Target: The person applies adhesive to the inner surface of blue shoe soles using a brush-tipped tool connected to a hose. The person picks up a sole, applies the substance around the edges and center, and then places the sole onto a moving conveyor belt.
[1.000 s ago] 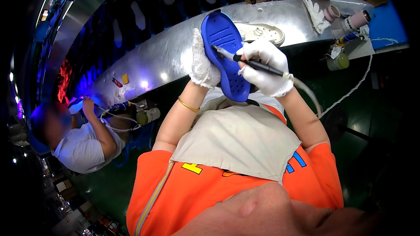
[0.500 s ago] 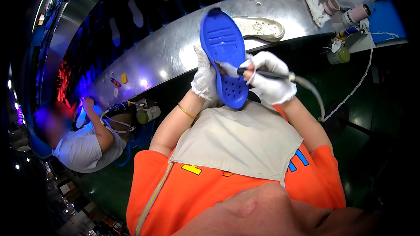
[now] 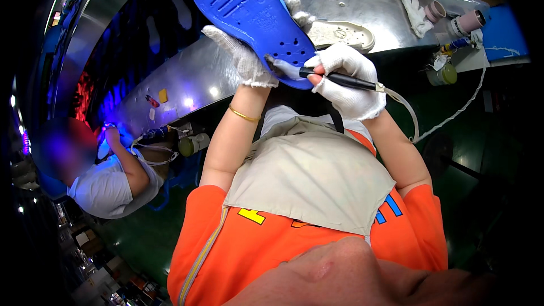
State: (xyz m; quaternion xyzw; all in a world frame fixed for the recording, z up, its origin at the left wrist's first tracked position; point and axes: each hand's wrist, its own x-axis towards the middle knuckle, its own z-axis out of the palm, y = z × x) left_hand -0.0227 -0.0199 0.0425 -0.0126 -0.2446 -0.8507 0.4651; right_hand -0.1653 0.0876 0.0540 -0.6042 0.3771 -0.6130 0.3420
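My left hand [image 3: 245,56], in a white knit glove, grips a blue shoe sole [image 3: 249,8] from beneath, with its thumb at the left edge and fingertips showing past the right edge. The sole is tilted, its face with grooves and small holes turned up. In my right hand [image 3: 351,82], gloved with thumb and fingertip bare, is a black-handled brush [image 3: 340,79] fed by a pale hose [image 3: 407,107]. Its bristles touch the sole's near end, beside the holes. A white sole [image 3: 343,35] lies on the metal bench just beyond my right hand.
The curved metal bench [image 3: 187,73] carries a yellow block [image 3: 163,96], a spare white glove [image 3: 415,14] and pink cups [image 3: 468,21]. A jar [image 3: 445,73] hangs at the bench's right edge. Soles lie on a dark conveyor behind. Another person [image 3: 116,187] works at the left.
The blue sole has moved up and left, away from my body, and turned anticlockwise. The brush has shifted to its near end, still in my right hand.
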